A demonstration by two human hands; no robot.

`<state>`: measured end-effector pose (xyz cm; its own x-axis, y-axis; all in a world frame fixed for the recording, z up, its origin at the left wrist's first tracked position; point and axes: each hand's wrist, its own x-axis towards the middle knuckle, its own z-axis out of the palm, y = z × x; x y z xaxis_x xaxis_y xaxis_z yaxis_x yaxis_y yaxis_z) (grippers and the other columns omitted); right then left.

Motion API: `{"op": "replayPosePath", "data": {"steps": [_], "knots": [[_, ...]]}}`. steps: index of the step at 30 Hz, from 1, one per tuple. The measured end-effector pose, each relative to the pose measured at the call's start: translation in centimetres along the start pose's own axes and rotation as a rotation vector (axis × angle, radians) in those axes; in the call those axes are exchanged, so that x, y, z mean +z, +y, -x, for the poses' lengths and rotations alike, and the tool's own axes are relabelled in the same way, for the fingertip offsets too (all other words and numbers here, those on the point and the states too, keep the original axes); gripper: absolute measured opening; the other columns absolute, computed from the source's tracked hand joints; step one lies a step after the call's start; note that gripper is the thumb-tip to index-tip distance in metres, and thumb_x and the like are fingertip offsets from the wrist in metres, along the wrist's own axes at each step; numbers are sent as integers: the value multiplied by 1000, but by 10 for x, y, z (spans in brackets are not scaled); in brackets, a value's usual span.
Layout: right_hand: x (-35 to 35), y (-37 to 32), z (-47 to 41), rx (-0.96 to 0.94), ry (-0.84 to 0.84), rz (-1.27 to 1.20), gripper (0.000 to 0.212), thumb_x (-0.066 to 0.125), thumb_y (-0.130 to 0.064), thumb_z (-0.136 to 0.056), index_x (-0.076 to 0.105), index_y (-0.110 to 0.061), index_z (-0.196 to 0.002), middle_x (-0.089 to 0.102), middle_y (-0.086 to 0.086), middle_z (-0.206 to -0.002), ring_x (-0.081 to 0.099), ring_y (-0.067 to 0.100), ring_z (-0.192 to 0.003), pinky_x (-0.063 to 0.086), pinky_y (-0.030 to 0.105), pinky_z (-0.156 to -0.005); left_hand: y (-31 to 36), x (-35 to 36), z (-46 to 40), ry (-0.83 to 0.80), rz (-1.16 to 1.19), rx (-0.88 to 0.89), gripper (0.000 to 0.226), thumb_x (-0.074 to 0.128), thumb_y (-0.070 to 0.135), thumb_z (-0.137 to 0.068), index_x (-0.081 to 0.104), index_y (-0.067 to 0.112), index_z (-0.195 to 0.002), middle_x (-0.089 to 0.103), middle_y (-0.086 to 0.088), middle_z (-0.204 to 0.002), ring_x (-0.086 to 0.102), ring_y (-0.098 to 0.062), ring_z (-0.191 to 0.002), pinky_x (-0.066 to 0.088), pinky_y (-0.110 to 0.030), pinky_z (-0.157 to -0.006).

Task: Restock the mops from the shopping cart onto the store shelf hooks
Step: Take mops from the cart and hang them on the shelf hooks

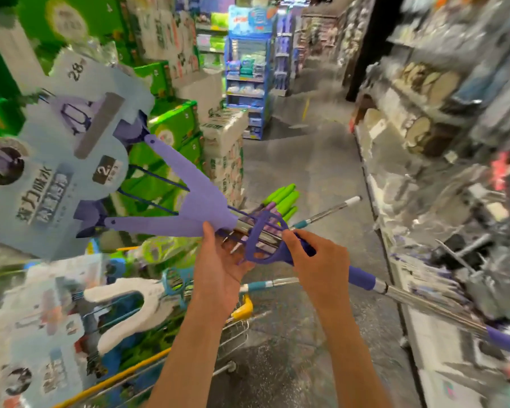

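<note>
Head view. Purple squeeze mop (189, 198), held in the air above the shopping cart (233, 328), its head in a pale blue printed card sleeve (50, 160) at upper left and its shaft running toward the lower right corner. Left hand (218, 269): palm up beneath the shaft, fingers loosely curled under it. Right hand (315, 260): fingers closed round the dark purple wringer lever (265, 240). More mops in the cart: white-yoked mop (124, 307), green handles (283, 198) at the far end. Store shelf (424, 119) along the right, blurred.
</note>
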<state>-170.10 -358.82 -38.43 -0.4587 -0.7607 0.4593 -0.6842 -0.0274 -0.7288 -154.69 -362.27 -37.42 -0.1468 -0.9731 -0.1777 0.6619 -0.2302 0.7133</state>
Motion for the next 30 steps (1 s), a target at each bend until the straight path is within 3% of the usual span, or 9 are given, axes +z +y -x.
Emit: {"op": "replayPosePath", "data": {"steps": [5,9,12,16,18,23,26,28,30], "knots": [[-17,-2,24,111,88,36,54,43,-69,-84,76,-27,-85,70,-10,-67,61,14,-61,51,40,-66,-4,8,2,-69,-58,-126,43,37,49,-104,64,16,-113,68,-6,-97,67,-27,-93,59,-49,-78],[-23,3,55,262,147,45,36,58,-59,-91,77,-29,-91,70,-12,-68,62,13,-64,52,44,-71,-13,7,9,-127,-127,-197,43,41,52,-99,66,19,-113,69,-6,-99,67,-27,-93,61,-46,-70],[-34,7,89,365,206,15,33,58,-58,-92,76,-30,-96,70,-15,-73,63,7,-66,52,35,-64,-28,6,20,-198,-206,-268,41,40,51,-101,67,22,-110,72,-3,-96,71,-19,-83,58,-34,-57],[-63,10,132,502,301,-3,18,60,-41,-95,74,-30,-98,67,-20,-74,62,-4,-71,41,13,-56,-51,14,49,-353,-309,-379,43,36,50,-104,66,21,-110,74,4,-83,70,-17,-81,57,-35,-62],[-79,11,152,555,330,-2,15,59,-37,-97,72,-30,-97,67,-16,-75,61,-3,-69,40,14,-55,-61,22,65,-422,-349,-434,44,37,52,-103,67,22,-113,76,6,-86,69,-19,-87,55,-36,-68],[-117,19,200,645,457,-24,30,55,-40,-99,75,-18,-106,70,-7,-84,58,-1,-69,40,12,-59,-85,44,110,-540,-380,-557,43,40,53,-100,68,23,-113,75,1,-98,70,-21,-93,54,-35,-71],[-135,12,213,676,500,-37,23,55,-35,-101,74,-23,-103,70,-8,-85,59,0,-69,44,17,-62,-96,57,126,-581,-355,-591,44,40,52,-100,67,22,-118,75,1,-101,69,-21,-94,54,-36,-71],[-159,7,231,684,596,-45,18,55,-33,-101,72,-28,-102,72,-7,-90,63,3,-75,51,29,-70,-104,73,154,-680,-342,-623,42,38,49,-101,66,23,-118,75,3,-99,69,-18,-93,55,-37,-75],[-182,3,247,690,671,-46,15,55,-35,-100,70,-33,-103,73,-9,-95,65,5,-83,53,31,-76,-114,88,182,-777,-326,-639,44,40,51,-97,65,24,-121,73,4,-105,69,-18,-94,55,-39,-82]]}}
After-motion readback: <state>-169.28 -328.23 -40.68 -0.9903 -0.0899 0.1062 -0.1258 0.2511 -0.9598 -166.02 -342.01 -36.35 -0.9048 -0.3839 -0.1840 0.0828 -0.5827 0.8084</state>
